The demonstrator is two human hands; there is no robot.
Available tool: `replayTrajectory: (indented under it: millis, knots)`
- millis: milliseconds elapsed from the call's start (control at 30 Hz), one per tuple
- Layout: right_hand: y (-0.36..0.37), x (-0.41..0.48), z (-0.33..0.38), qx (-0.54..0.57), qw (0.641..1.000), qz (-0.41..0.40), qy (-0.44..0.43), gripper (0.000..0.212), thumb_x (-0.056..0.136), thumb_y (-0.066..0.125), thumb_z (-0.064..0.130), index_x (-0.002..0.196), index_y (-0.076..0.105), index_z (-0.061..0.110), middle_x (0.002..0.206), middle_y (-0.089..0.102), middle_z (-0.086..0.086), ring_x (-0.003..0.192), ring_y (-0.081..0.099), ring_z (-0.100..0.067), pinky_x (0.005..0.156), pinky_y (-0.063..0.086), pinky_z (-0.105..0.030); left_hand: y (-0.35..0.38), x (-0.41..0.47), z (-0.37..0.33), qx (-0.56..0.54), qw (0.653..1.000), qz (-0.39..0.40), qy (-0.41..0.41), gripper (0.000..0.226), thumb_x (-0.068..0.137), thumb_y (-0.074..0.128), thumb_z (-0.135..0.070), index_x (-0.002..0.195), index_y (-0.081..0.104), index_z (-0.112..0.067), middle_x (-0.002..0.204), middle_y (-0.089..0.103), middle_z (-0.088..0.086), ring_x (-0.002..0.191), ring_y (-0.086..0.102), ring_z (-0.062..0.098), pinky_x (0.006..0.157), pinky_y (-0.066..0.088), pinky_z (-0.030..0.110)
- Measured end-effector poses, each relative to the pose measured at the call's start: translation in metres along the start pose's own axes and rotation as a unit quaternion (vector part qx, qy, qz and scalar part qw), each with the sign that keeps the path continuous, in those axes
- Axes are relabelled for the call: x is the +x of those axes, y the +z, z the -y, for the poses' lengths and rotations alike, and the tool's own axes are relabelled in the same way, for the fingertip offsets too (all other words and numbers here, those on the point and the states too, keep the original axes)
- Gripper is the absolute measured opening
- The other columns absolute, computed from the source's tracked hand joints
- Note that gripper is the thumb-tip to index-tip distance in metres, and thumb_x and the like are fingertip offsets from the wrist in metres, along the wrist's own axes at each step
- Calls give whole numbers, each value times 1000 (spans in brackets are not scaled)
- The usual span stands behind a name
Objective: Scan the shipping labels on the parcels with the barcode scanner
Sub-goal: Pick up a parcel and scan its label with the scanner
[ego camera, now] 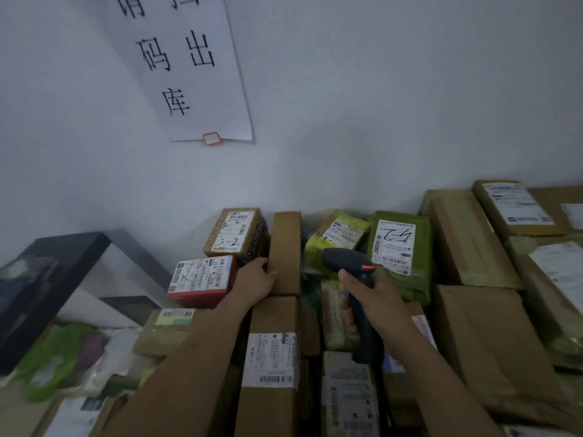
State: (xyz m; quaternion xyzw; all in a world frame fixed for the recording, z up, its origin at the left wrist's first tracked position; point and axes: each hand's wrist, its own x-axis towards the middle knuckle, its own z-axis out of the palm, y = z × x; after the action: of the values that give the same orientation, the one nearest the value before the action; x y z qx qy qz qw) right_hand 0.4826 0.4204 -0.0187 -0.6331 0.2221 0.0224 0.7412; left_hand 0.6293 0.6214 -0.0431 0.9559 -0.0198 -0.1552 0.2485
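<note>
My right hand (375,305) grips the handle of a black barcode scanner (350,263), whose head with a lit red light points at the green bagged parcels by the wall. One green parcel (400,247) carries a white label with handwriting, another (339,234) lies left of it. My left hand (257,275) holds the left edge of an upright brown carton (286,250). Left of that hand sit a red box with a label (202,280) and a brown box marked "3-2" (235,233).
Many cartons with labels fill the surface, among them a long carton (271,357) between my arms and big brown boxes (479,335) on the right. A black frame (60,266) stands at the left, green bags (53,357) below it. A paper sign (186,67) hangs on the wall.
</note>
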Motion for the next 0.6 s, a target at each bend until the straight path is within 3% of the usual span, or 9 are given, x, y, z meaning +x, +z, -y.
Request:
replayTrajectory:
  millis: [100,167,267,367,433,600]
  knots:
    - [7,-27,16,-58,998,14,-23,42,88,70,43,71,62,5,62,62,-14,44,55,-21,45,47,-29,-13,-30,0,-28,999,-22,17,54,98,58,-29,148,41,-15,140,56,8,120,56,20,90,40,26]
    - [15,-51,30,-126,991,7,-49,42,89,69,42,72,63,3,61,63,-12,45,56,-20,46,49,-30,-26,-55,6,-15,999,-28,30,52,98,58,-30,146,44,-16,142,55,9,125,53,24,93,39,28]
    - [29,-95,49,-226,969,-18,-99,49,89,69,44,80,65,-4,68,69,-20,50,60,-26,55,54,-39,-47,-100,19,12,997,-51,56,36,97,57,-29,131,57,-17,130,61,5,105,58,18,89,45,30]
    - [46,-152,62,-294,947,-31,-127,41,88,69,44,74,62,6,63,67,-18,45,61,-20,55,55,-40,-66,-151,34,0,995,-62,77,19,97,57,-26,114,63,-20,113,66,3,81,57,10,72,47,25]
    - [56,-195,67,-327,934,-38,-142,38,88,69,44,71,58,11,57,63,-12,35,53,-8,50,49,-32,-78,-186,43,11,993,-64,101,20,97,57,-24,114,64,-17,113,66,5,82,57,13,70,43,24]
    - [88,-298,57,-370,912,-71,-163,40,88,67,46,69,59,12,52,62,-8,34,52,-7,41,45,-22,-96,-287,76,3,988,-67,139,24,96,57,-25,116,64,-14,110,64,0,102,64,21,73,41,23]
